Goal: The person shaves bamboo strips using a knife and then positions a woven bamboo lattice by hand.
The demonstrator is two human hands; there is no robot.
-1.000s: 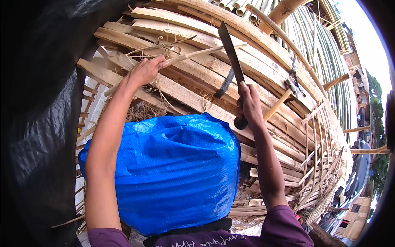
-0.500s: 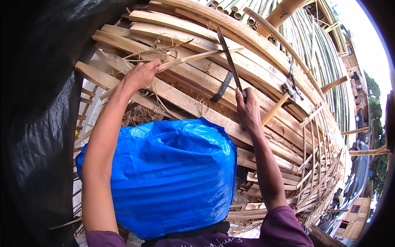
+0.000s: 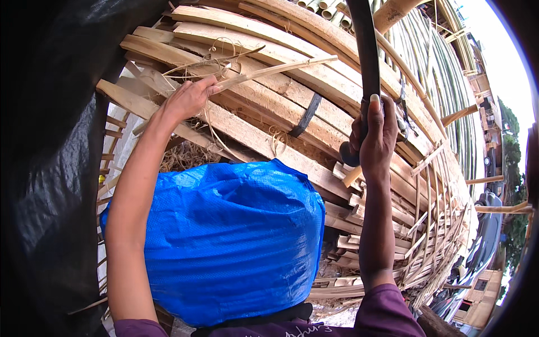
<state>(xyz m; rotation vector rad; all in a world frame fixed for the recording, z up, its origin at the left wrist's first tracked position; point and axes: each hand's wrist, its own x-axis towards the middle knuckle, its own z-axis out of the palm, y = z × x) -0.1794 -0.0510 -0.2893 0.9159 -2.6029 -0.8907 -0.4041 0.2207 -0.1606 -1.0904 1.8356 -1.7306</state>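
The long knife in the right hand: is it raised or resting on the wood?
Raised. The knife points up past the picture's top, gripped by the right hand, clear of the wood slats.

Your left hand (image 3: 188,98) grips a thin bamboo strip (image 3: 275,70) that slants up to the right across the stack of split bamboo slats (image 3: 269,106). Your right hand (image 3: 375,140) is closed around the dark handle of a long blade (image 3: 365,50), held upright just right of the strip's far end. Below the stack, a blue tarp cover (image 3: 230,241) lies between your forearms.
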